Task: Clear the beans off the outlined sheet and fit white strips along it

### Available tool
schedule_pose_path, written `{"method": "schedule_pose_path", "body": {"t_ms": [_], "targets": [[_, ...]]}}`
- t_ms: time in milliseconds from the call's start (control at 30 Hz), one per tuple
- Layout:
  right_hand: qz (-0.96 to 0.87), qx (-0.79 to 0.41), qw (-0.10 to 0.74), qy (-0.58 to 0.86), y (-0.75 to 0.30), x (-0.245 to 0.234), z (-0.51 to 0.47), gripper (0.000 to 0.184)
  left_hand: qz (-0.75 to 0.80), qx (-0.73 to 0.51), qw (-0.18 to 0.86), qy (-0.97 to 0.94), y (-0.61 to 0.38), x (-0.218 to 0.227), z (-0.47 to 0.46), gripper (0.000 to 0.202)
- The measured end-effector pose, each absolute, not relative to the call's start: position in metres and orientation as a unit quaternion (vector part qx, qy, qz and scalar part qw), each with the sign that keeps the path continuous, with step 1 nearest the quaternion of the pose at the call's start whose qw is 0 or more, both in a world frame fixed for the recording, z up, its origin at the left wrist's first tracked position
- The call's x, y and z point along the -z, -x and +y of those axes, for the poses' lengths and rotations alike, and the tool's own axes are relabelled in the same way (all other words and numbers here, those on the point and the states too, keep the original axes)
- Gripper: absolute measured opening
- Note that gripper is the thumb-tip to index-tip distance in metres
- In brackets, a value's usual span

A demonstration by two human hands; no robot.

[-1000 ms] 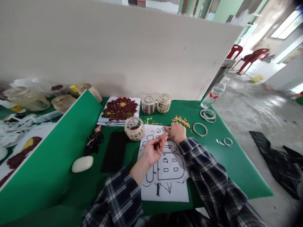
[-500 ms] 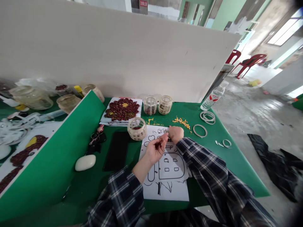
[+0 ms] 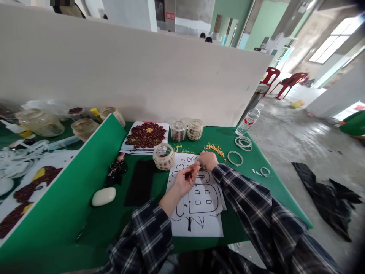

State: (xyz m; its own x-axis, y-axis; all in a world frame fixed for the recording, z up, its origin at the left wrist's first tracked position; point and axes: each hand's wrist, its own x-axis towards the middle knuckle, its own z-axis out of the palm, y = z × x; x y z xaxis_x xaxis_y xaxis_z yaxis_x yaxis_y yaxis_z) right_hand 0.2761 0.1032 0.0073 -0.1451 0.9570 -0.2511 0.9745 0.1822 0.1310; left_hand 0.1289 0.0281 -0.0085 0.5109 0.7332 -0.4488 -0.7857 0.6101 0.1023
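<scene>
My left hand (image 3: 182, 184) is cupped, palm up, over a sheet of paper with black line drawings (image 3: 211, 228). Dark red beans (image 3: 188, 175) lie in its curled fingers. My right hand (image 3: 208, 160) is bent down at the top part of the drawing, just beyond the left fingertips. Its fingers are drawn together, and whatever they may pinch is hidden. A few small dark beans (image 3: 186, 205) dot the drawing. Left of the paper stands an open glass jar (image 3: 163, 156) with dark red beans inside.
Yellow corn kernels (image 3: 214, 149) lie beyond my right hand. Two more jars (image 3: 178, 130) stand at the back beside a flower bean picture (image 3: 146, 135). Tape rolls (image 3: 235, 158) and a water bottle (image 3: 249, 120) are at right. A black phone (image 3: 139, 182), white mouse (image 3: 104, 196) and green divider (image 3: 71, 182) are left.
The view has shifted slightly. Both hands keep nearly the same place over the drawing, the left still cupped around the beans and the right still at the upper part.
</scene>
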Motion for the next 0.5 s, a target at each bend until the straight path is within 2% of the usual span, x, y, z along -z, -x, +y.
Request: {"method": "schedule_pose_path", "body": {"t_ms": [233,333,500], "targets": [[0.766,0.003,0.106,-0.633,-0.298,-0.028,0.096,0.035,0.196,-0.336,0.921,-0.003,-0.129,0.011,0.025,0.049],[0.777,-0.010,0.083,-0.623,-0.304,-0.043,0.076,0.039,0.204,-0.312,0.928,-0.020,-0.132,0.010,0.023,0.040],[0.848,0.013,0.034,-0.528,-0.284,-0.049,0.020,0.031,0.248,-0.357,0.901,-0.006,-0.139,0.016,0.023,0.018]]}}
